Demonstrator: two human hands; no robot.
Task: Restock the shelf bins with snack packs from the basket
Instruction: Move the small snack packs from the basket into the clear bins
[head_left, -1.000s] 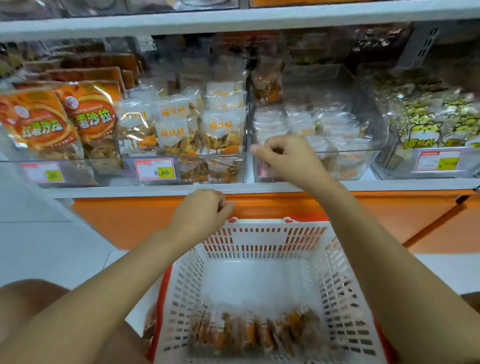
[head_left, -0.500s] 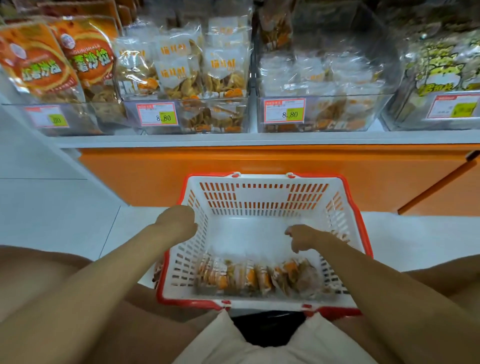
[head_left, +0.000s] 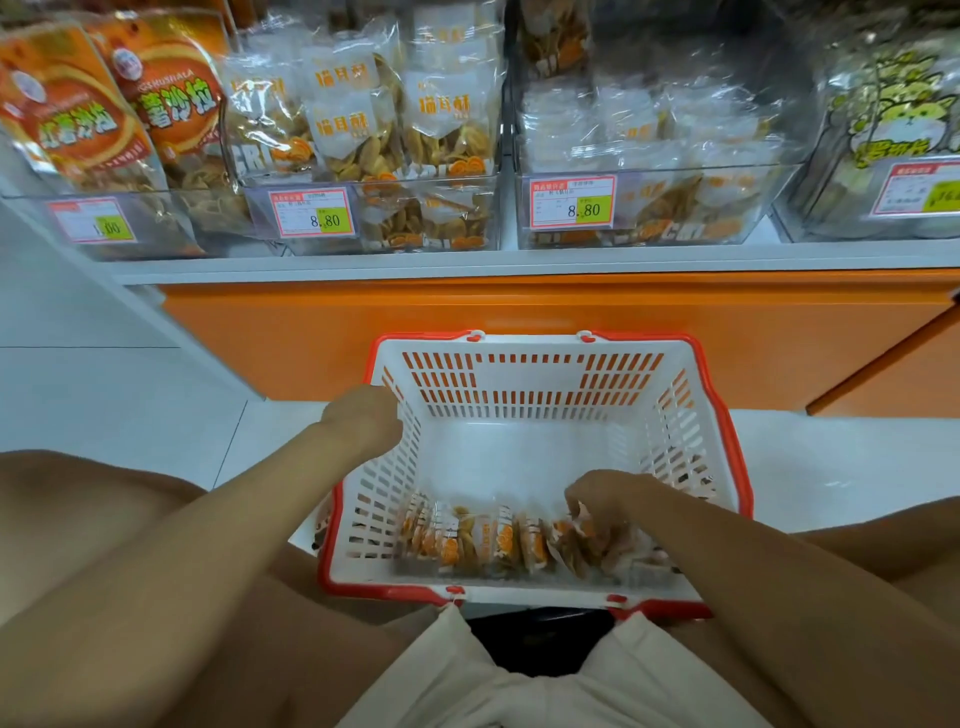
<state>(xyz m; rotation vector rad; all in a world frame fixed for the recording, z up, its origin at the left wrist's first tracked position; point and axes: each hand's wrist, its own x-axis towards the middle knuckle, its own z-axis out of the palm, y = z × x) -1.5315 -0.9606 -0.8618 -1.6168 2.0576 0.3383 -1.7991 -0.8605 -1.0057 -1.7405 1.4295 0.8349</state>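
Snack packs (head_left: 493, 540) of clear film with orange print: your right hand (head_left: 613, 493) has its fingers (head_left: 574, 501) now curled down on the rightmost one and seems to pinch its top, where before they hovered above. The row stands at the near wall of the white slotted plastic basket (head_left: 535, 345). Your left hand (head_left: 363, 421) stays at its rim, fingers hidden; its grip I cannot tell. I judge a new pick for the clear plastic shelf bins (head_left: 649, 208) begins.

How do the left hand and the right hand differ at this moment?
The left hand is at the left rim of the basket; the right hand is low inside it. The left hand touches no packs; the right hand's fingers curl onto the snack packs. Both are at the basket.
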